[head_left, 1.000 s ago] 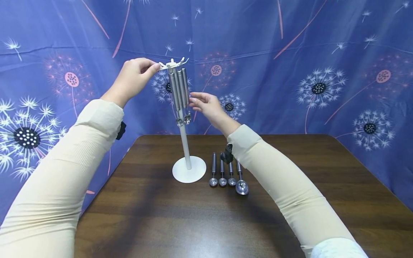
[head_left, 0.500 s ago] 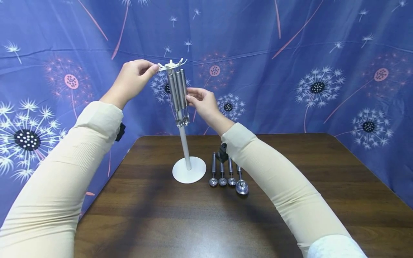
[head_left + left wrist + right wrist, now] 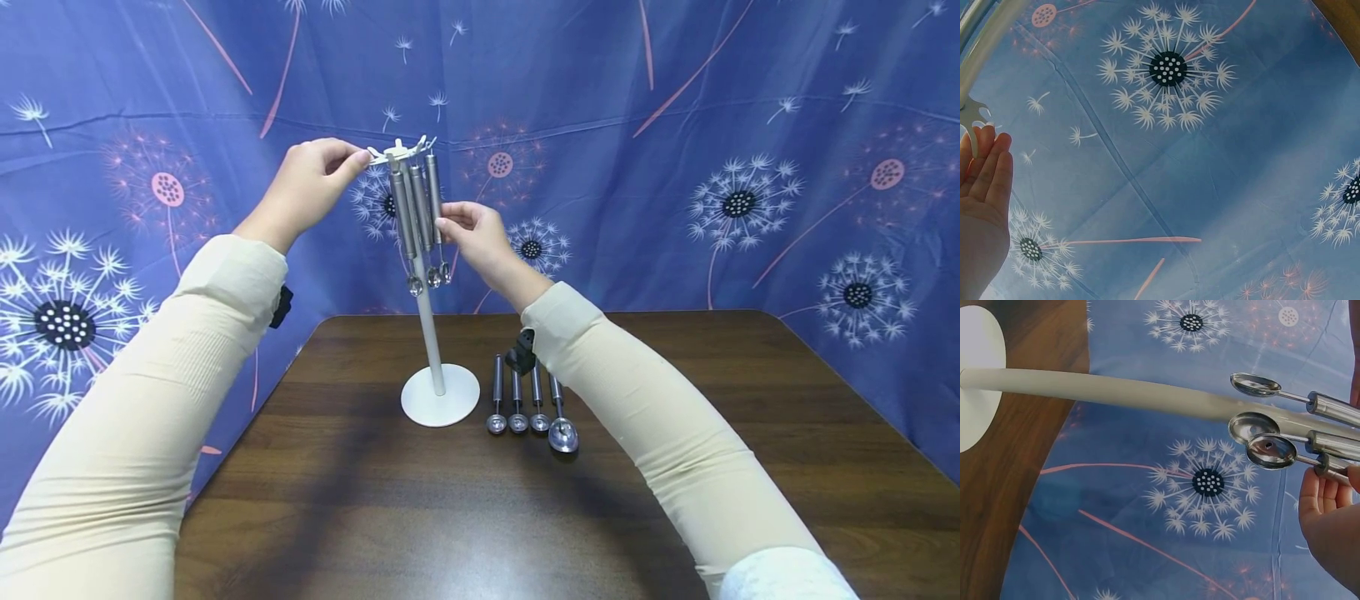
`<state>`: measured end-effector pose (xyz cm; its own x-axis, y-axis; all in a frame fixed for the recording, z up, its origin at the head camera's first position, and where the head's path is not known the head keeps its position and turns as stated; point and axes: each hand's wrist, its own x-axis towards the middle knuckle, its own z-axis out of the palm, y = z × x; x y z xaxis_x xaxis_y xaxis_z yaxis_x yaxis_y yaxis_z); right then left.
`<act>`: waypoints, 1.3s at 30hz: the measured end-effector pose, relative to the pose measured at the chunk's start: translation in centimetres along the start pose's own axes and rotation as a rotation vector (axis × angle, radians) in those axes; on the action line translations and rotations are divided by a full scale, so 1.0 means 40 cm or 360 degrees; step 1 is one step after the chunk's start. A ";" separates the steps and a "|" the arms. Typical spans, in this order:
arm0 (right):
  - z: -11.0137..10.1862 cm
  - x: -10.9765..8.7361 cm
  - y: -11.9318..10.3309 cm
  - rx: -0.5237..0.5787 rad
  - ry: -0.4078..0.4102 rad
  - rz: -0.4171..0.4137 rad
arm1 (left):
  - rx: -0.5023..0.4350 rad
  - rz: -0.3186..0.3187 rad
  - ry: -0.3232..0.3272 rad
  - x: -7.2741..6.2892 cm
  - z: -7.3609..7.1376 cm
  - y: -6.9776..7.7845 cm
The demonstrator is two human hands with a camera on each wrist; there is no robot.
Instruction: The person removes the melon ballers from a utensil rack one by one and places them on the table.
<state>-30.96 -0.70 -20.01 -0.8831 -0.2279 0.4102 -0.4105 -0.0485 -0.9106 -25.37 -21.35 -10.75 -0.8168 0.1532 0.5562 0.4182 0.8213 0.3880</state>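
A white utensil stand [image 3: 427, 333] has a ring of hooks at its top. My left hand [image 3: 318, 179] pinches one hook at the left of that ring; in the left wrist view, the fingers of this hand [image 3: 985, 181] lie against the white hook. Three steel melon ballers hang from the stand, bowls down. My right hand [image 3: 480, 237] holds the rightmost melon baller [image 3: 434, 192] by its handle, thumb in front. In the right wrist view its bowl [image 3: 1270, 451] shows a small hole and overlaps the bowl of another melon baller [image 3: 1250, 427].
Right of the stand's round base [image 3: 440, 408], several steel scoops [image 3: 517, 422] lie in a row on the brown wooden table [image 3: 450, 517]. The rightmost scoop [image 3: 562, 435] has a larger oval bowl. My right forearm passes over their handles. A blue dandelion-print cloth [image 3: 600, 167] hangs behind.
My right hand has closed on the rightmost hanging melon baller and drawn it a little to the right, apart from the others. My left hand stays at the hook.
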 end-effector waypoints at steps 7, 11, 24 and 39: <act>-0.017 0.000 -0.011 0.0028 0.0045 -0.0010 | -0.0005 -0.0001 0.0002 0.001 0.000 0.002; -0.028 -0.004 -0.011 0.0045 0.0053 -0.0010 | -0.0003 -0.0018 -0.0007 -0.001 -0.002 0.002; -0.071 -0.013 0.005 -0.0002 0.0060 0.0002 | 0.0005 -0.0016 0.0018 -0.005 -0.002 -0.001; -0.110 -0.022 0.039 -0.0016 0.0111 0.0093 | -0.0010 -0.0012 0.0012 -0.001 0.002 0.000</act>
<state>-31.83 3.70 -21.56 -0.9191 -0.1618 0.3592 -0.3597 -0.0271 -0.9327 -25.38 -21.31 -10.85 -0.8169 0.1428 0.5588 0.4145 0.8190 0.3967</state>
